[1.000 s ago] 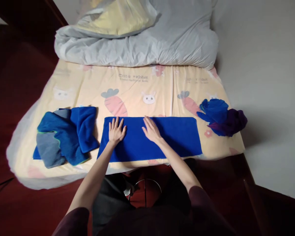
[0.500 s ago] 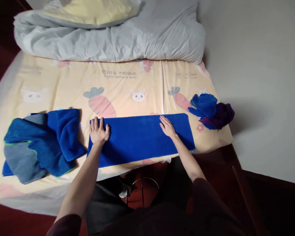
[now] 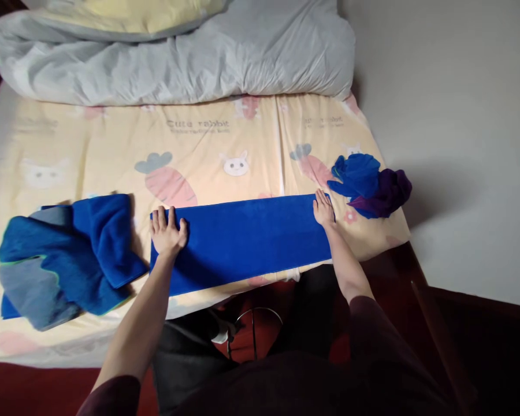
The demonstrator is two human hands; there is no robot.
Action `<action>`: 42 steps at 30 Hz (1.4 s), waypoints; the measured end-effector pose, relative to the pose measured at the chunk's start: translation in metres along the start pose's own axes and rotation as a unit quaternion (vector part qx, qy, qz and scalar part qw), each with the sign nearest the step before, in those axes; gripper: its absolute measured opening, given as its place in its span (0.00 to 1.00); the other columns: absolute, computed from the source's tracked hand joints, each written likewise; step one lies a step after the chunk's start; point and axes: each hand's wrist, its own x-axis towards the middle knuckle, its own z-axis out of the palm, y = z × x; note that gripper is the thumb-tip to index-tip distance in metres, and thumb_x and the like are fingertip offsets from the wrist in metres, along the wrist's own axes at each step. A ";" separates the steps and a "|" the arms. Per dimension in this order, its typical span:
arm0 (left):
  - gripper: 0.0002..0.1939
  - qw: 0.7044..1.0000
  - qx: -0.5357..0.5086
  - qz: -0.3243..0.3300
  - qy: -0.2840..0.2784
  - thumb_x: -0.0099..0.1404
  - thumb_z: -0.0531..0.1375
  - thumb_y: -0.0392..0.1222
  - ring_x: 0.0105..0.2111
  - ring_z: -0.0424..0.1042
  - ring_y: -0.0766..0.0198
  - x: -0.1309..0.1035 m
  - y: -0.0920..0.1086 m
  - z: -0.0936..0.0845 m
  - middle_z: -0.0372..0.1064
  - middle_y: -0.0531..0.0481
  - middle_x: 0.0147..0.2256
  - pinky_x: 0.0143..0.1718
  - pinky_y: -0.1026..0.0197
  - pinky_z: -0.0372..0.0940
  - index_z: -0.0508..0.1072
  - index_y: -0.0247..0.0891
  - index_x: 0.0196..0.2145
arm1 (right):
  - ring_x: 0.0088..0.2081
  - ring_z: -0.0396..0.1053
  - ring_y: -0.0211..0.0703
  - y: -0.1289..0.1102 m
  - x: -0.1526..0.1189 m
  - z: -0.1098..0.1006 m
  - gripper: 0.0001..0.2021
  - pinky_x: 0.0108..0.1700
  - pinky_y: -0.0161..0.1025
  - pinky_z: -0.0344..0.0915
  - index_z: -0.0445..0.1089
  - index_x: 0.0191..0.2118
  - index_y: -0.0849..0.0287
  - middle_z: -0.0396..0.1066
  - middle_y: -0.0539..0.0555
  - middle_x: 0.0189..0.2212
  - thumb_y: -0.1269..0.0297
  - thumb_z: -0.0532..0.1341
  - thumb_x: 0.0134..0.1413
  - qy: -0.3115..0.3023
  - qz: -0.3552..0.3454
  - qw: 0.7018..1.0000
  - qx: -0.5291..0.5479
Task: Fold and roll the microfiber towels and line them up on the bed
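A long blue cloth lies flat as a strip on the patterned bed sheet. My left hand rests on its upper left corner, fingers spread, holding nothing. At the cloth's upper right corner, my right hand presses down flat with its fingers stretched out. A loose pile of blue and grey cloths sits to the left of my left hand. Right of my right hand are a crumpled blue cloth and a crumpled dark purple cloth, touching each other.
A grey quilt with a yellow part lies folded across the back of the bed. A pale wall stands at the right. Below the bed's front edge, a round metal frame shows between my legs.
My right hand has slid right along the blue cloth to its right end. My left hand stays on the left corner. The whole view has shifted slightly.
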 end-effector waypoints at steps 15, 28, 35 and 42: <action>0.36 1.000 -0.010 0.017 0.005 0.77 0.47 0.54 0.76 0.39 0.43 0.000 -0.003 0.001 0.42 0.34 0.75 0.75 0.38 0.36 0.56 0.29 0.74 | 0.77 0.41 0.48 -0.004 -0.120 -0.009 0.33 0.78 0.54 0.36 0.44 0.78 0.62 0.43 0.57 0.77 0.54 0.45 0.75 -0.027 -0.014 0.999 -0.038; 0.34 0.998 -0.016 0.045 -0.030 0.77 0.45 0.51 0.76 0.36 0.46 -0.136 -0.019 -0.025 0.37 0.40 0.77 0.74 0.36 0.38 0.54 0.36 0.75 | 0.77 0.41 0.47 0.018 -0.154 -0.020 0.33 0.77 0.53 0.40 0.46 0.77 0.67 0.45 0.60 0.77 0.54 0.40 0.75 -0.020 0.005 0.994 -0.104; 0.34 0.993 -0.013 0.103 -0.047 0.78 0.46 0.51 0.77 0.33 0.47 -0.131 -0.017 -0.042 0.35 0.42 0.77 0.75 0.37 0.36 0.54 0.36 0.75 | 0.78 0.39 0.54 -0.003 -0.150 -0.028 0.34 0.77 0.61 0.36 0.49 0.75 0.72 0.43 0.66 0.76 0.54 0.40 0.75 -0.009 -0.013 0.992 -0.129; 0.33 0.991 -0.026 0.107 -0.073 0.77 0.50 0.54 0.77 0.28 0.47 -0.065 0.002 -0.011 0.36 0.44 0.77 0.75 0.37 0.31 0.58 0.35 0.73 | 0.78 0.36 0.52 -0.073 -0.119 0.001 0.32 0.77 0.60 0.38 0.46 0.78 0.59 0.39 0.57 0.78 0.53 0.46 0.75 -0.071 -0.143 0.985 -0.067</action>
